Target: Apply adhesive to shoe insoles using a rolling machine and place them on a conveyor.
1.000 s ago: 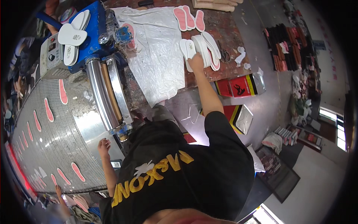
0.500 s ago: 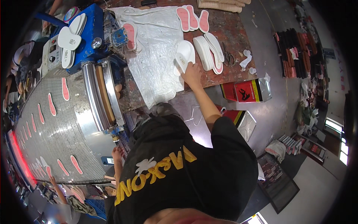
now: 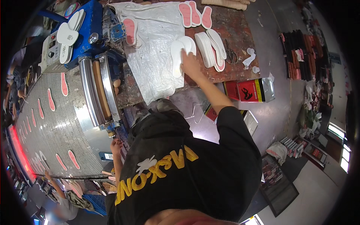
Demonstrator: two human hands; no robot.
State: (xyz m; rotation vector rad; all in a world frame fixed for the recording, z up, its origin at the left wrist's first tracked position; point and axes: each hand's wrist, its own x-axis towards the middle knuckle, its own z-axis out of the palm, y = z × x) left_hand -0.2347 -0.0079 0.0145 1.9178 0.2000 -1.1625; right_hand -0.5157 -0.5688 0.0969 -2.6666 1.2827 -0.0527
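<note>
Since a second ago, the right hand (image 3: 191, 63) has slid leftward onto two white insoles (image 3: 180, 50) on the plastic sheet (image 3: 153, 56), grip loosely open, fingers flat. A stacked insole pile (image 3: 212, 48) lies just beside it on the desk (image 3: 240, 71). The left hand (image 3: 116, 144) hangs by the conveyor (image 3: 48, 123); its grip cannot be told.

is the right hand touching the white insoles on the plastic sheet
Touching. The head view shows the right hand lying flat on the white insoles on the plastic sheet, its fingers overlapping their edge with no gap visible.
</note>
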